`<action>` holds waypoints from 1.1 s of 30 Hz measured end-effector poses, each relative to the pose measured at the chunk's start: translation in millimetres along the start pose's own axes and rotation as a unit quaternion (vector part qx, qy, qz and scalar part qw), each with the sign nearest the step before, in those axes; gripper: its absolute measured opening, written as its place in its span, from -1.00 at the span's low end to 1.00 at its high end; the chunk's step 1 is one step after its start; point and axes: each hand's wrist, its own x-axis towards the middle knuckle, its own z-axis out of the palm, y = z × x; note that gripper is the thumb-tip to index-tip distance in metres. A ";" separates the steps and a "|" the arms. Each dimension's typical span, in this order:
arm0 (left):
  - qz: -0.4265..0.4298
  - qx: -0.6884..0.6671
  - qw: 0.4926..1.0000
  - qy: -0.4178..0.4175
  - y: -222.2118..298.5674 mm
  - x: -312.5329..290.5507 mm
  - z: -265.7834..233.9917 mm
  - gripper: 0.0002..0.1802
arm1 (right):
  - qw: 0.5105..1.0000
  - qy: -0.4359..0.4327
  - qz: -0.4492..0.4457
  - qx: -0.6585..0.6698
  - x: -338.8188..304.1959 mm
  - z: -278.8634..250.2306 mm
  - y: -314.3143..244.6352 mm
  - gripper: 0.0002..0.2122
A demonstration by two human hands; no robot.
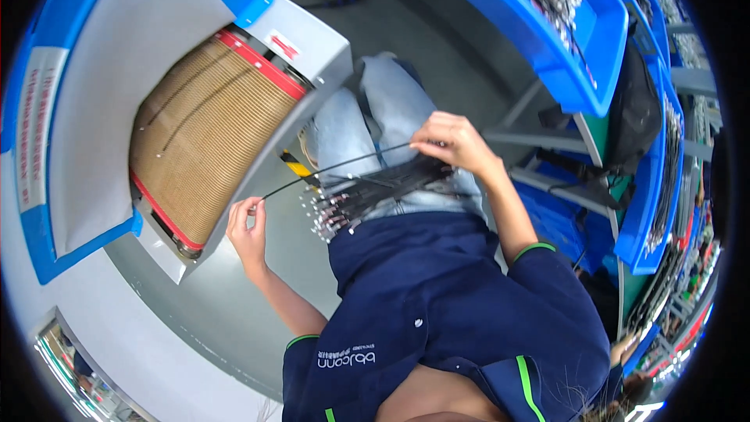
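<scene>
While the left hand (248,234) and right hand (457,143) hold one black cable (336,165) slantwise above the jeans (351,119), the fingers of each are closed in a pinch near its ends; whether the right fingers also touch the cable bundle (391,187) just beneath, I cannot tell. Light, even tension seems best, with the strand lifted enough that it does not snag the bundle's pale connectors (328,215). The pale machine housing (324,55) rises near the left hand, and a red strip (269,72) edges the tan belt (226,148), where two thin cables (207,101) lie, so that side calls for care. Blue bins (539,55) bound the right; room for moving opens over the grey floor (226,328) beside the left forearm.
</scene>
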 end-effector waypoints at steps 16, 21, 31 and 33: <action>0.006 0.041 0.994 0.103 -22.1 115.7 -214.8 -0.89 | 0.991 0.110 -0.071 -0.009 213.8 47.2 -152.2 -0.87; -0.001 0.049 0.994 0.095 -13.9 121.3 -223.0 -0.89 | 0.991 0.112 -0.063 -0.048 216.2 35.9 -167.0 -0.85; 0.048 0.106 0.981 0.153 32.7 104.3 -184.9 -0.83 | 0.971 -0.194 0.130 -0.050 35.8 -50.8 -163.5 -0.76; 0.083 0.116 0.983 0.118 64.0 95.0 -161.7 -0.82 | 0.959 -0.226 0.140 -0.095 3.1 -58.0 -158.5 -0.75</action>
